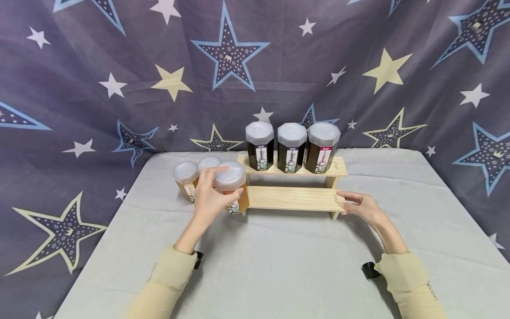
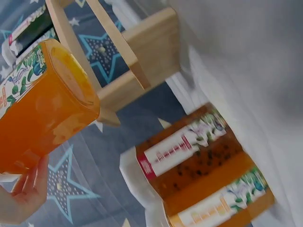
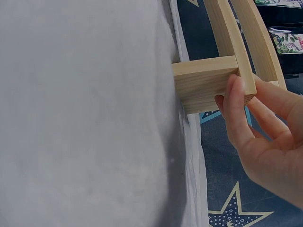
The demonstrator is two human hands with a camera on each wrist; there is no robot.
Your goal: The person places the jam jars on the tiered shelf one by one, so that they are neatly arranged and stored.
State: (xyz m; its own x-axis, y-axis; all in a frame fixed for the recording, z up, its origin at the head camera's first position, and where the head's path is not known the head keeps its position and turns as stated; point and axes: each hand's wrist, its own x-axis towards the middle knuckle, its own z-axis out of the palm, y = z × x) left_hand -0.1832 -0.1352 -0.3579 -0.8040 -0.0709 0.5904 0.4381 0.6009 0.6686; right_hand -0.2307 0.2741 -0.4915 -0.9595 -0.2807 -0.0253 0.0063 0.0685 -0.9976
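While orange fills the held jar [image 2: 52, 116], others [image 1: 292, 148] stand.

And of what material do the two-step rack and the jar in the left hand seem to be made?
The rack: pale, smooth, apparently unpainted wood; its grain shows. The jar in the left hand: clear plastic or perhaps glass, glossy, showing orange within. Its lid: whitish, cloudy, probably plastic.
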